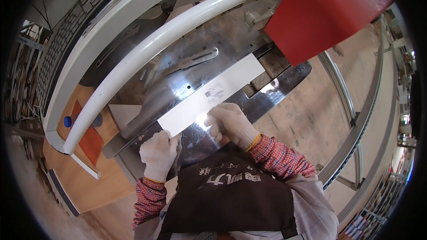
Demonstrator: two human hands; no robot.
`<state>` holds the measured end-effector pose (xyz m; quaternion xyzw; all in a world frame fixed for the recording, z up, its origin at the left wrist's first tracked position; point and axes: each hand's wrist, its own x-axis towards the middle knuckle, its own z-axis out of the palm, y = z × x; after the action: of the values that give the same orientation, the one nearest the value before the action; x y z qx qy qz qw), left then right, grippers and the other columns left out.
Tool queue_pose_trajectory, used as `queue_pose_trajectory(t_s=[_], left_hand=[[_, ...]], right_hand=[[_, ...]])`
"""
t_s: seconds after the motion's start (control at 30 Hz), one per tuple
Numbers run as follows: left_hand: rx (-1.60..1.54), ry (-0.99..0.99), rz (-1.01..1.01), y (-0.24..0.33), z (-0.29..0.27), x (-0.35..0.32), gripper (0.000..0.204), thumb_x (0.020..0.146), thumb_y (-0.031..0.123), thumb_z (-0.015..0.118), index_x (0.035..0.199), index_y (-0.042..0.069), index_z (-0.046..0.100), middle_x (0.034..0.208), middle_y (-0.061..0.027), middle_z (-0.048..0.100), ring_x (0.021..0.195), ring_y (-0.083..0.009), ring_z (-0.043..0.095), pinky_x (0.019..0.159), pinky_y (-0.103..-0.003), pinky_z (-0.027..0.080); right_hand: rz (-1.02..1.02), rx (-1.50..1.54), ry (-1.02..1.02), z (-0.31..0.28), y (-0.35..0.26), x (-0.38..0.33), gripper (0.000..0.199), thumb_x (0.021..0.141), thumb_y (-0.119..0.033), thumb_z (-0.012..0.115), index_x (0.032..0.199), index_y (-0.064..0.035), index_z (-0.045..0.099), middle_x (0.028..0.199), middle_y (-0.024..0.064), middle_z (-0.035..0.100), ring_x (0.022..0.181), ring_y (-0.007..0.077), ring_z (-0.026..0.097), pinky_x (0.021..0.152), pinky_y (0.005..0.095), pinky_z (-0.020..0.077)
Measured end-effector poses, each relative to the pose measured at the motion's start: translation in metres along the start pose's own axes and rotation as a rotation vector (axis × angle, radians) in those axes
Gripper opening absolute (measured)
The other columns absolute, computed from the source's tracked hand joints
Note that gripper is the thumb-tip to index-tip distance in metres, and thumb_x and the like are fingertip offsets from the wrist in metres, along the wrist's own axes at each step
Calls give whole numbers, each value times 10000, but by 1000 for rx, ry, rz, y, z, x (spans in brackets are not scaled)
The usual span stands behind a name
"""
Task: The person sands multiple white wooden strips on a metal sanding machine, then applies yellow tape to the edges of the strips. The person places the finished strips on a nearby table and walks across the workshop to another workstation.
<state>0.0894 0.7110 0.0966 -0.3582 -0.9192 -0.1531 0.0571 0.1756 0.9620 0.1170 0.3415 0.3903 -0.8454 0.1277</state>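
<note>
A long white strip [195, 106] with a small printed label lies slantwise on a shiny metal machine table [262, 115]. My left hand [159, 153], in a white knit glove, is closed at the strip's near left end, its fingertips at the corner. My right hand [232, 123], gloved likewise, is at the strip's near long edge. Its fingers are curled together; whether something small is between them cannot be seen. A bright glare on the metal lies beside these fingers.
A thick white curved bar [147, 58] arches over the table's left side. A red guard [324, 13] stands at the far right, near a slot in the table. An adjustable wrench [193, 59] lies behind the strip. Metal rails [340, 84] run along the right. A blue-capped bottle [84, 121] is on the wooden board at left.
</note>
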Motion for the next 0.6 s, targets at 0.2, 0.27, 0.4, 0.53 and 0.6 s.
queue_pose_trajectory(t_s=[0.2, 0.27, 0.4, 0.53, 0.6], left_hand=[[1, -31, 2, 36, 18, 26, 306, 853, 303, 851, 768, 95, 644, 686, -108, 637, 599, -307, 666, 549, -418, 517], [25, 6, 51, 48, 28, 34, 331, 849, 360, 853, 774, 115, 644, 682, -98, 620, 584, -294, 664, 532, -423, 513], [24, -11, 67, 78, 43, 58, 326, 838, 350, 862, 770, 139, 624, 661, -69, 575, 556, -284, 637, 510, -417, 497], [15, 117, 209, 104, 68, 84, 305, 823, 301, 863, 770, 151, 602, 629, -31, 518, 488, -266, 576, 482, -409, 482], [-51, 173, 255, 119, 76, 100, 299, 843, 303, 846, 766, 145, 604, 616, -44, 536, 491, -267, 588, 478, -413, 485]], right_hand=[[-37, -12, 62, -30, -32, -7, 324, 1061, -252, 530, 930, 12, 663, 677, 71, 635, 486, 166, 587, 395, 276, 436], [-133, -217, 33, -56, -33, 2, 332, 1080, -249, 509, 946, 14, 661, 693, 76, 638, 488, 165, 589, 403, 283, 451], [-171, -51, 52, -92, -51, 7, 325, 1098, -229, 494, 1004, 37, 656, 745, 106, 665, 521, 187, 615, 421, 302, 489], [-450, -435, 91, -145, -63, 14, 270, 1071, -196, 555, 1001, 44, 657, 822, 133, 699, 548, 203, 633, 468, 318, 527], [-213, -44, 211, -138, -84, 1, 230, 1067, -188, 569, 1083, 31, 638, 886, 144, 715, 575, 213, 651, 497, 325, 542]])
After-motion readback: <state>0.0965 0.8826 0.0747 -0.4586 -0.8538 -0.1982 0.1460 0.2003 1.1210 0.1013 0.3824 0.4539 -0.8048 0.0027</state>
